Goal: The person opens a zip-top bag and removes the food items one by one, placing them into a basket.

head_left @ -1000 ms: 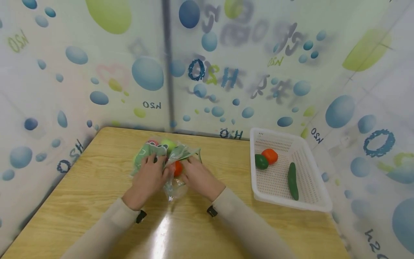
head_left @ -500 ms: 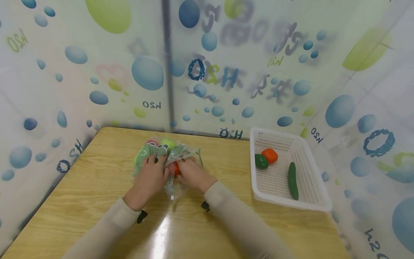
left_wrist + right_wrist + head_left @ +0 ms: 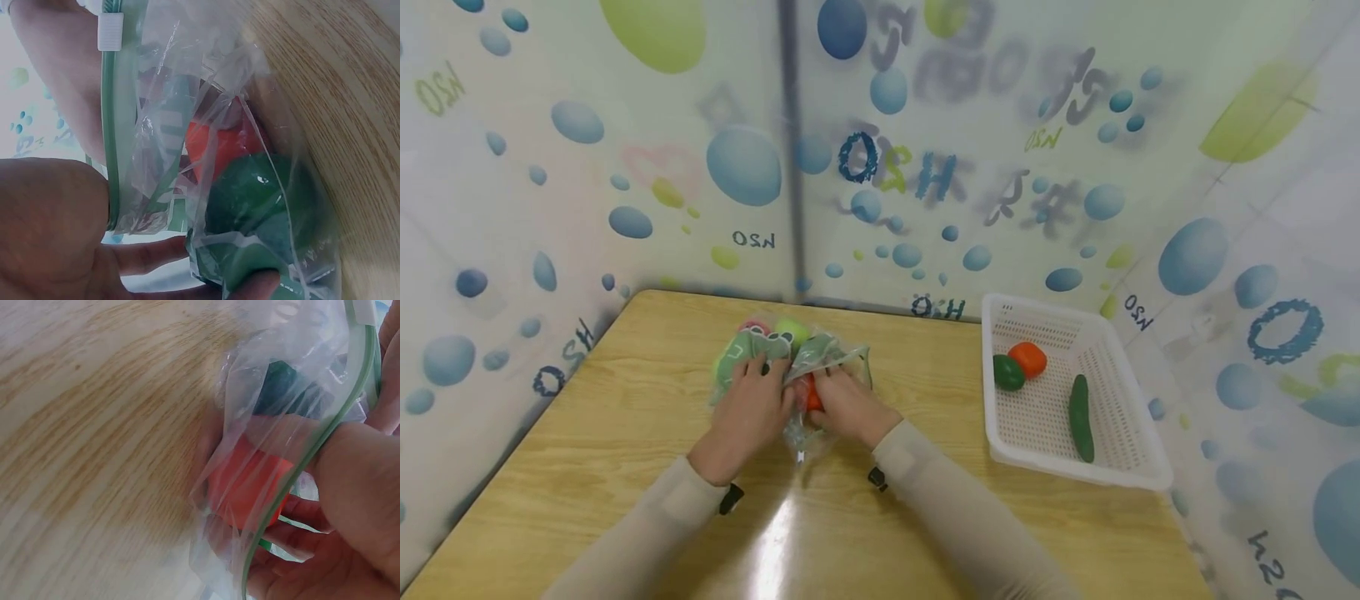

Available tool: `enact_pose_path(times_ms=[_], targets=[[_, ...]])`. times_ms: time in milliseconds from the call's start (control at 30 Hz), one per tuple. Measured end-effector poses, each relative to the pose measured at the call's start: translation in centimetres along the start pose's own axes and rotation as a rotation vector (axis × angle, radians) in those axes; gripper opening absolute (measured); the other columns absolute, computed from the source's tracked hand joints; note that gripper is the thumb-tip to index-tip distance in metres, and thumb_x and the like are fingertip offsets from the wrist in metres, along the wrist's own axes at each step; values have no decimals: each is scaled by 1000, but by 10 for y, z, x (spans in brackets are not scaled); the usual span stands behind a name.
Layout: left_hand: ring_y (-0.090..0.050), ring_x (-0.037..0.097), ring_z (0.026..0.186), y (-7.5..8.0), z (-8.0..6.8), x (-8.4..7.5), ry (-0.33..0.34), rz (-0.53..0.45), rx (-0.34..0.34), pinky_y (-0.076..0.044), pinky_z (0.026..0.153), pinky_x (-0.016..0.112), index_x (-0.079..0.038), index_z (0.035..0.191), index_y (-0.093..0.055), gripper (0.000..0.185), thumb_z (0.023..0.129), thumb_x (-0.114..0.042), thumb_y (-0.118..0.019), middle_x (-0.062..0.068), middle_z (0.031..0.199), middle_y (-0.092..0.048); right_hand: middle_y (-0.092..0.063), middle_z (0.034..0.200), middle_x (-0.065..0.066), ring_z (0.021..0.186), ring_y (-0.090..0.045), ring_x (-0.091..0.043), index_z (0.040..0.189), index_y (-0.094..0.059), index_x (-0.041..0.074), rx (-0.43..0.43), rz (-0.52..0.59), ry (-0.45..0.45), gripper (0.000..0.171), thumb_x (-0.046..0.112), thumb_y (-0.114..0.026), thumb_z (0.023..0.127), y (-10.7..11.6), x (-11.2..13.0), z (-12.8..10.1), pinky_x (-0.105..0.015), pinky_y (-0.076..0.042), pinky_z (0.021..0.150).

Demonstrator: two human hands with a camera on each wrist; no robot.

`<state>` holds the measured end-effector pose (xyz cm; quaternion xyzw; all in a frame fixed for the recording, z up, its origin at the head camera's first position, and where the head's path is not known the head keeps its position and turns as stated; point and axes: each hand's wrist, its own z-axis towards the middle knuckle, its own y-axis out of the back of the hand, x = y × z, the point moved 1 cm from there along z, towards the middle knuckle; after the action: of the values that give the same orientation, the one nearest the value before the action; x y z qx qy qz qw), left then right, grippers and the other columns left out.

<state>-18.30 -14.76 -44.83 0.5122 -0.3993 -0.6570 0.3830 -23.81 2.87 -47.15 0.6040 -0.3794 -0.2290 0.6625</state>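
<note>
A clear zip bag (image 3: 827,356) with green print and a green seal lies on the table, its mouth toward the person. My left hand (image 3: 747,412) holds the bag's left side. My right hand (image 3: 853,406) reaches into the mouth, thumb and fingers round a smooth orange-red vegetable (image 3: 250,484) whose exact kind is unclear. Beside it in the bag is a glossy dark green vegetable, perhaps a pepper (image 3: 262,200). Farther back in the bag, a light green round thing (image 3: 793,332) and a pinkish-red one (image 3: 754,325) show partly. Plastic and fingers hide the rest.
A white perforated basket (image 3: 1120,477) stands at the right of the wooden table (image 3: 625,367). It holds an orange-red vegetable (image 3: 1028,359), a dark green one (image 3: 1008,372) and a cucumber (image 3: 1081,418). A patterned wall (image 3: 880,242) rises behind the table.
The right hand has moved left, farther into the bag mouth, and closed round the orange-red vegetable. My left hand keeps its place on the bag. The basket's contents have not changed.
</note>
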Motion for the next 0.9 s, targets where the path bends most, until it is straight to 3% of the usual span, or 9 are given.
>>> enact_pose_path(times_ms=[333, 633, 767, 900], targets=[[-59, 66, 148, 2, 1, 0, -34, 22, -27, -50, 126, 74, 5, 162, -59, 51, 118, -20, -61, 43, 156, -65, -70, 155, -18, 131, -76, -27, 169, -50, 1, 30, 24, -2, 82, 31, -91, 105, 3, -1, 1, -42, -63, 119], [-59, 63, 146, 0, 5, 2, -9, 3, -28, -58, 115, 76, 3, 166, -51, 57, 115, -21, -62, 37, 156, -67, -70, 160, -19, 138, -75, -29, 173, -47, 1, 40, 34, -15, 86, 29, -91, 104, 7, -1, -3, -47, -57, 128], [-54, 63, 153, 1, 6, 3, 39, 6, -11, -51, 117, 85, -2, 166, -54, 58, 116, -30, -63, 34, 164, -62, -68, 163, -20, 141, -74, -30, 174, -45, 0, 35, 40, -19, 89, 28, -93, 103, 6, -2, -4, -49, -55, 130], [-37, 67, 166, 2, 9, 8, 90, 17, 20, -34, 121, 97, -8, 169, -56, 64, 116, -42, -64, 34, 180, -44, -68, 160, -21, 138, -76, -33, 169, -50, 0, 12, 33, -8, 85, 29, -94, 102, 6, -2, -7, -50, -57, 129]])
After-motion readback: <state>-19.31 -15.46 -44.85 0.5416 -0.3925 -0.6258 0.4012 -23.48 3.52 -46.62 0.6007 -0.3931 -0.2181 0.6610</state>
